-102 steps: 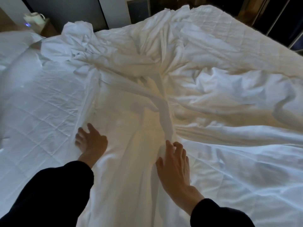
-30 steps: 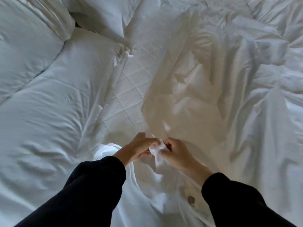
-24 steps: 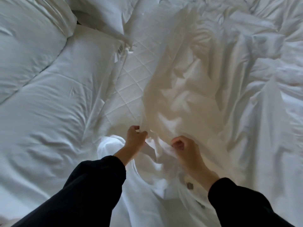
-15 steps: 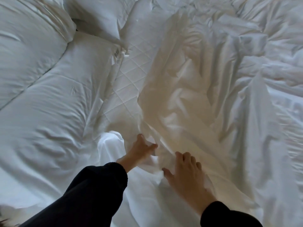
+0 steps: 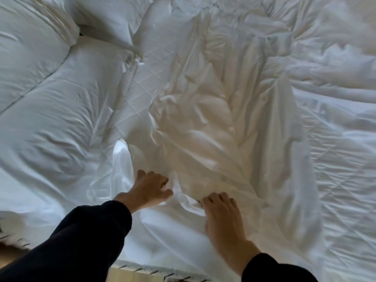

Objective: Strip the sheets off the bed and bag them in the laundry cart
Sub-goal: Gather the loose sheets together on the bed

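Observation:
A rumpled white sheet [image 5: 203, 127] lies bunched across the middle of the bed, pulled back off the quilted mattress pad [image 5: 142, 82]. My left hand [image 5: 149, 190] grips a fold at the sheet's near edge, fingers curled over the cloth and thumb under it. A little to its right, my right hand [image 5: 221, 212] lies on the same fold with its fingertips tucked into the cloth. Both sleeves are dark. No laundry cart shows in this view.
Two plump white pillows [image 5: 44, 127] [image 5: 30, 43] lie at the left, with another [image 5: 105, 15] at the top. More wrinkled white bedding [image 5: 325, 159] covers the right side. The mattress edge [image 5: 162, 271] and wooden floor [image 5: 126, 277] run along the bottom.
My hands held a bunched sheet corner between them, spread apart and flattened on the cloth, and now curl into the fold nearer the bed's edge. The view has shifted slightly.

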